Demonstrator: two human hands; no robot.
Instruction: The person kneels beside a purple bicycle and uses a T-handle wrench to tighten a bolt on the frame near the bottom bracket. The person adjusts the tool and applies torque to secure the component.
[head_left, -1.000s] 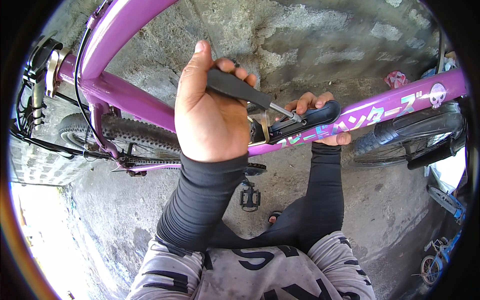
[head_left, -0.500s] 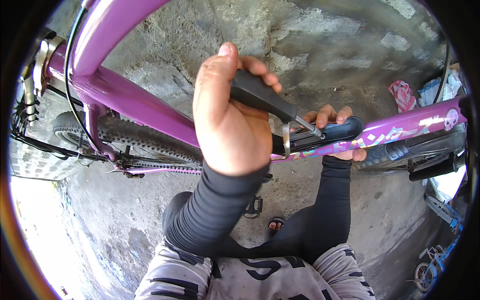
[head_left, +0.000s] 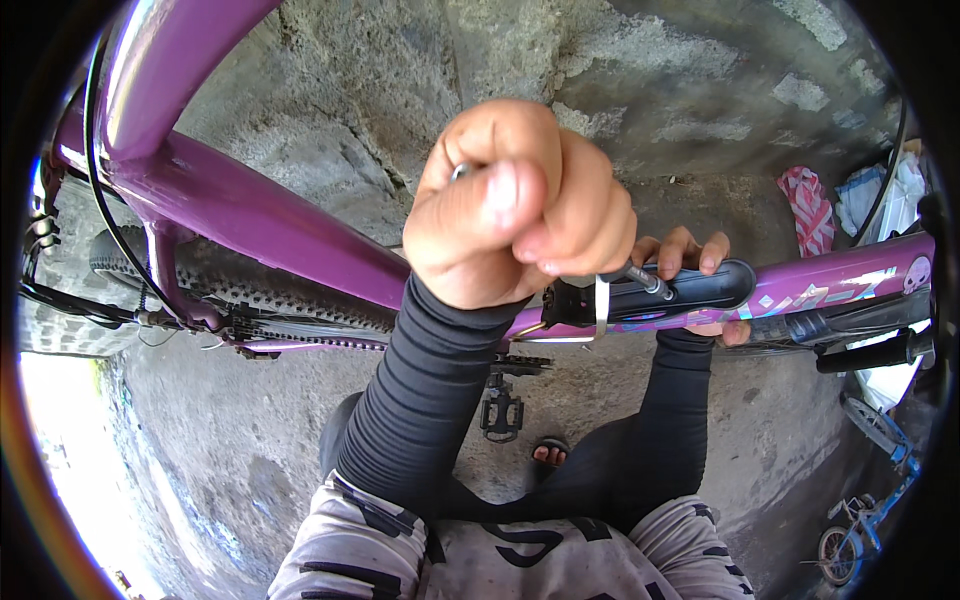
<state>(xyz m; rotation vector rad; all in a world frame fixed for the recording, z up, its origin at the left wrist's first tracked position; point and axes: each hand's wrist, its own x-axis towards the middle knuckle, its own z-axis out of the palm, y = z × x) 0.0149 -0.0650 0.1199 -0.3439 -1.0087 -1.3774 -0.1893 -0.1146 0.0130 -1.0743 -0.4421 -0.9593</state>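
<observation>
My left hand (head_left: 520,200) is closed in a fist around the black handle of a screwdriver, which it mostly hides. The metal screwdriver shaft (head_left: 650,283) points right and down, its tip at the face of a long black fitting (head_left: 725,285) on the bicycle's purple tube. Whether the tip sits in a screw head I cannot tell. My right hand (head_left: 685,250) wraps round the tube and the fitting from behind, fingers on the far side and a fingertip showing below. Left of the fitting, a pale bent strip (head_left: 602,308) crosses the tube.
The purple bicycle frame (head_left: 270,215) runs across my front, with a knobby tyre (head_left: 300,290) at left and a pedal (head_left: 502,415) below. Behind stands a rough concrete wall (head_left: 400,90). Plastic bags (head_left: 808,210) and a small blue bicycle (head_left: 875,515) are at right.
My left hand has turned over and its loosely spread fingers have closed round the screwdriver handle, which is now mostly covered. The right hand keeps its grip.
</observation>
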